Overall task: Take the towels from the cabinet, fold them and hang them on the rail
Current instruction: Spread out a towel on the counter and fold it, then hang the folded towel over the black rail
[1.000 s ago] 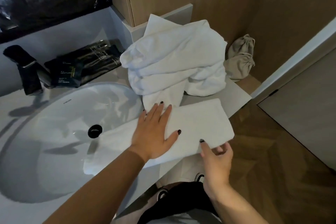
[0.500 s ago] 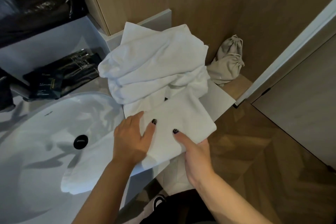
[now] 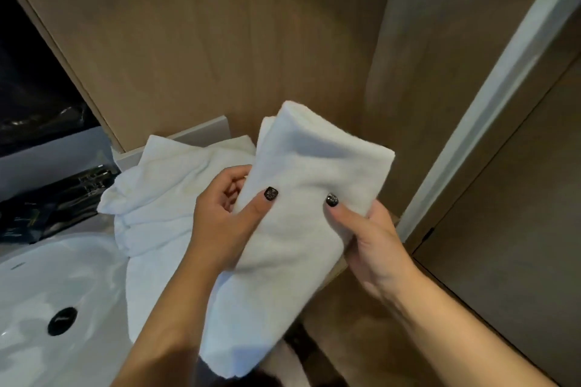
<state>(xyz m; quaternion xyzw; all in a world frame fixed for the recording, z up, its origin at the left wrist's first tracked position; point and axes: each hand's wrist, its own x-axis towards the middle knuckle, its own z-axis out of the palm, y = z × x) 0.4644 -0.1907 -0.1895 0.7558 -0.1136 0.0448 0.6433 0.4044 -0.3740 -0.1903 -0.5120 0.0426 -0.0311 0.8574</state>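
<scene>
Towel [image 3: 301,229], folded and white, sits lifted off the counter [image 3: 201,132] between both our hands, its upper end tilted up toward the wooden wall [image 3: 220,41] and its lower end hanging down in front of us. Behind it, the heap of other towels [image 3: 163,192] lies on the counter beside the white sink [image 3: 47,276]. Our left hand [image 3: 226,217] grips the folded towel's left edge, thumb across the front. Our right hand [image 3: 374,245] pinches its right edge, thumb on top. The sink's black drain [image 3: 62,321] shows at lower left.
</scene>
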